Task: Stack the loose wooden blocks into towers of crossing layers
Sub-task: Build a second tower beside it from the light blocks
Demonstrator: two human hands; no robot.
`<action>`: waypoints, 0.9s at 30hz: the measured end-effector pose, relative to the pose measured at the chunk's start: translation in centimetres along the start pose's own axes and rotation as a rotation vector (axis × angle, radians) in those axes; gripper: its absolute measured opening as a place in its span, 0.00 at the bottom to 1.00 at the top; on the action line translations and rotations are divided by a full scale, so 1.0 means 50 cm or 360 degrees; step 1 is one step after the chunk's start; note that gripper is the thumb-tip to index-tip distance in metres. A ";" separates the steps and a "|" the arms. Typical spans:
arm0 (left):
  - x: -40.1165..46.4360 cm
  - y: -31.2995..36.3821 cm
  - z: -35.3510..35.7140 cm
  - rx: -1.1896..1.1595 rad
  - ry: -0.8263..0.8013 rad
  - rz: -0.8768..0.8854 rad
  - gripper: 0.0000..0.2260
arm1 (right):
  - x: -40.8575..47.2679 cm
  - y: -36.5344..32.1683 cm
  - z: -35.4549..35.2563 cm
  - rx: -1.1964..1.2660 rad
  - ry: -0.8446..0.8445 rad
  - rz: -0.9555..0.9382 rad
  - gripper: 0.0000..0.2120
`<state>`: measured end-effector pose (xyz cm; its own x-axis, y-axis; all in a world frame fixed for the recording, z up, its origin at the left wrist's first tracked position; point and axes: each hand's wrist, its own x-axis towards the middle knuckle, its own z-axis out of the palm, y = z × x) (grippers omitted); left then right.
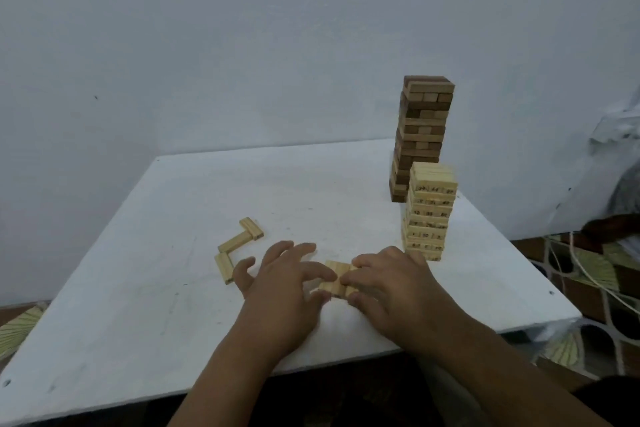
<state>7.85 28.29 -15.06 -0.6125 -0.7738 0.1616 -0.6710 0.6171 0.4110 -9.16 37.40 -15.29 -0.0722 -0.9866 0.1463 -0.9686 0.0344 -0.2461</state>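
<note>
Both hands, left hand (pixel 277 282) and right hand (pixel 389 282), pinched a small bundle of pale wooden blocks (pixel 334 279) on the white table (pixel 180 191), just before the pale numbered tower (pixel 428 211). One careless nudge rightward could topple it.

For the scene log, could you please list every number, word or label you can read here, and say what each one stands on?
"44": end of a block in the top numbered row of the pale tower, about legible.
Other printed numbers on that tower's block ends: too blurred to read.
Dark and pale tower behind it: no markings show.
Loose blocks on the white table, and the blocks between the left hand and right hand: no text shows.
</note>
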 end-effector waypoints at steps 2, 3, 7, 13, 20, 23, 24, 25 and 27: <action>0.007 0.025 0.009 0.0000 -0.0069 0.0069 0.05 | -0.027 0.025 -0.013 0.0033 0.0023 0.0032 0.18; 0.012 0.038 0.014 -0.0013 -0.0119 0.0116 0.06 | -0.041 0.037 -0.019 0.0060 0.0037 0.0053 0.18; 0.041 0.089 0.027 -0.0023 -0.0259 0.0303 0.05 | -0.078 0.081 -0.041 0.0123 0.0097 0.0089 0.16; 0.087 0.134 0.025 -0.0088 -0.0431 0.0409 0.08 | -0.113 0.125 -0.057 0.0240 0.0194 0.0255 0.17; 0.080 0.106 0.022 -0.0196 -0.0425 0.0400 0.21 | -0.126 0.151 -0.057 0.0420 0.0274 0.0307 0.25; 0.079 0.113 0.030 -0.0256 -0.0405 0.0405 0.24 | -0.119 0.159 -0.050 0.0431 0.0197 0.0359 0.29; 0.080 0.118 0.033 -0.0277 -0.0413 0.0420 0.24 | -0.115 0.159 -0.046 0.0430 0.0183 0.0350 0.29; 0.082 0.123 0.036 -0.0294 -0.0427 0.0428 0.25 | -0.110 0.158 -0.042 0.0426 0.0180 0.0335 0.29; 0.087 0.127 0.041 -0.0341 -0.0469 0.0410 0.26 | -0.103 0.157 -0.032 0.0419 0.0182 0.0325 0.25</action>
<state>0.06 29.16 -13.58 -0.8621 -0.5056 0.0333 -0.3983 0.7168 0.5724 -16.80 42.99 -16.44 -0.2987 -0.9388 0.1714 -0.8379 0.1721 -0.5180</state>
